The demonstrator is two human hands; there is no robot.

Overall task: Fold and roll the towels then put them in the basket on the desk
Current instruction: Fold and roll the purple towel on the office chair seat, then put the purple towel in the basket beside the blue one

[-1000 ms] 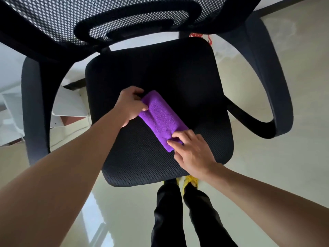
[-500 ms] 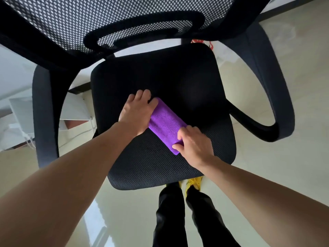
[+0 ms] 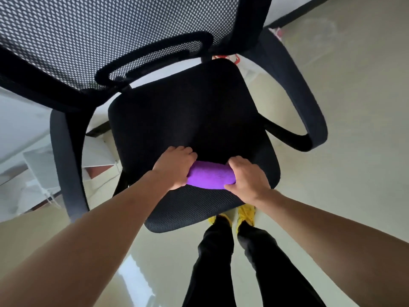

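Observation:
A purple towel point(image 3: 210, 175), folded into a narrow band and partly rolled, lies crosswise near the front of the black mesh chair seat point(image 3: 188, 116). My left hand point(image 3: 174, 166) curls over its left end. My right hand point(image 3: 246, 177) curls over its right end. Both hands grip the towel and cover its ends. No basket or desk shows in the head view.
The chair's mesh backrest point(image 3: 110, 29) rises at the top, with armrests at the left point(image 3: 66, 160) and right point(image 3: 309, 120). My legs in black trousers point(image 3: 232, 262) stand on a pale glossy floor. White furniture point(image 3: 42, 165) sits at the left.
The towel has turned from a diagonal to lie crosswise and moved toward the seat's front edge. Both hands now close over its ends, and it looks thicker and shorter.

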